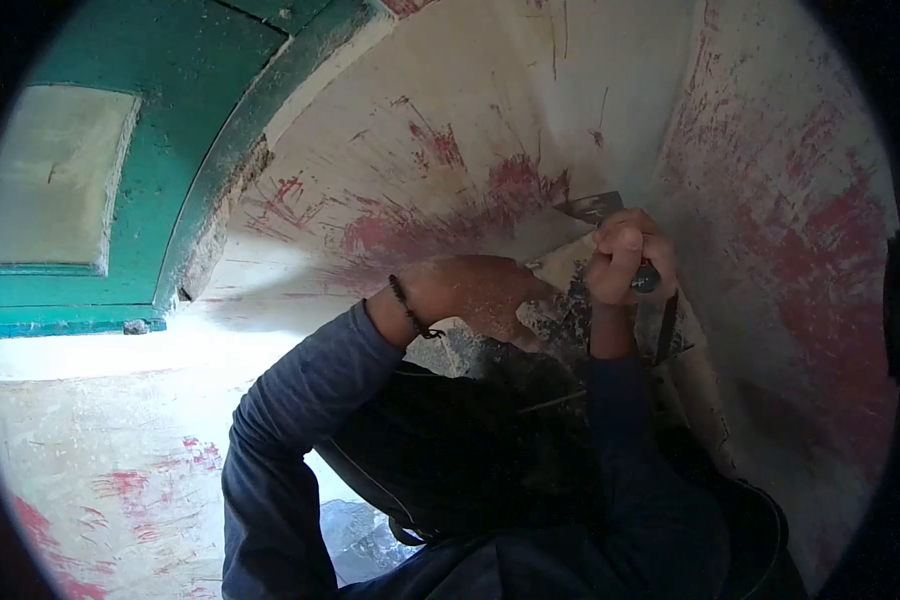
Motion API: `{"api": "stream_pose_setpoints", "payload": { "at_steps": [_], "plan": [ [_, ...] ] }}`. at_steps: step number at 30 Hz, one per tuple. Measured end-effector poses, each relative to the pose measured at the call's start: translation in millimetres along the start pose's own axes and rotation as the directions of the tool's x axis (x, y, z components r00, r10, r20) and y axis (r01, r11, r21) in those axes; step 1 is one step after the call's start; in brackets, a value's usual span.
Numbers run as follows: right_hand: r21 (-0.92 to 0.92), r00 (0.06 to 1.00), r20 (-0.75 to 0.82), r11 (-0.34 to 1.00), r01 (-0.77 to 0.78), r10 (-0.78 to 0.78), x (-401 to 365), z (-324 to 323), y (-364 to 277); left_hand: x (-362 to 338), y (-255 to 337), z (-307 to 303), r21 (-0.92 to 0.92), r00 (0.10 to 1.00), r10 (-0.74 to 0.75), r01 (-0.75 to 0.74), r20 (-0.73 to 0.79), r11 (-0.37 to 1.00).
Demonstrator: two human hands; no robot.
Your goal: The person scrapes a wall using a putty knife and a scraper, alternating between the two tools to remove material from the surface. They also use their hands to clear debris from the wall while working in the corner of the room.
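My right hand (630, 258) is closed around the dark handle of a trowel (592, 207), whose flat metal blade points left, close to the scraped wall (450, 150). Lower and to the left, my left hand (500, 298) reaches to the right with its fingers apart, and nothing shows in it. A dark beaded bracelet (400, 297) is round my left wrist. Beneath both hands lies a dark, speckled surface (560, 325), partly hidden by my hands.
A green door frame (180, 120) with a pale panel (55, 180) stands at the upper left, with a rough plaster edge beside it. Red-marked wall (830, 260) rises on the right. Clear plastic sheeting (365, 535) shows at the bottom, below my left arm.
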State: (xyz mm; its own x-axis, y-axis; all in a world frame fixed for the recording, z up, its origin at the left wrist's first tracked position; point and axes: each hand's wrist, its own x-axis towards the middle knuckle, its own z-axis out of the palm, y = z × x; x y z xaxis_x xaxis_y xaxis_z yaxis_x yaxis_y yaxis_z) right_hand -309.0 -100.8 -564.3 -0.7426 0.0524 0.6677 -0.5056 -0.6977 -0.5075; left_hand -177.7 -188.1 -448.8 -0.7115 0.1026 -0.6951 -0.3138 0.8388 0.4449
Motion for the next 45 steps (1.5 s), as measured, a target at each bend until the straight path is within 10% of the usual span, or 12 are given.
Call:
{"api": "stream_pose_setpoints", "payload": {
  "at_steps": [24,27,39,45],
  "plan": [
    [0.288,0.999,-0.041,0.957,0.032,-0.021,14,5,-8,7,0,6,0.033,0.998,-0.037,0.036,0.041,0.999],
    [-0.099,0.998,0.063,0.995,0.022,-0.016,18,4,-6,3,5,4,0.029,1.0,0.005,-0.005,0.019,1.0],
    [0.202,0.999,-0.047,0.979,0.018,-0.009,37,27,-23,-3,16,5,0.085,0.993,-0.097,0.091,0.068,0.992],
    [-0.023,0.993,0.073,0.995,0.092,-0.09,34,19,-18,-4,10,11,0.063,0.997,-0.062,0.059,0.045,0.996]
  ]
}}
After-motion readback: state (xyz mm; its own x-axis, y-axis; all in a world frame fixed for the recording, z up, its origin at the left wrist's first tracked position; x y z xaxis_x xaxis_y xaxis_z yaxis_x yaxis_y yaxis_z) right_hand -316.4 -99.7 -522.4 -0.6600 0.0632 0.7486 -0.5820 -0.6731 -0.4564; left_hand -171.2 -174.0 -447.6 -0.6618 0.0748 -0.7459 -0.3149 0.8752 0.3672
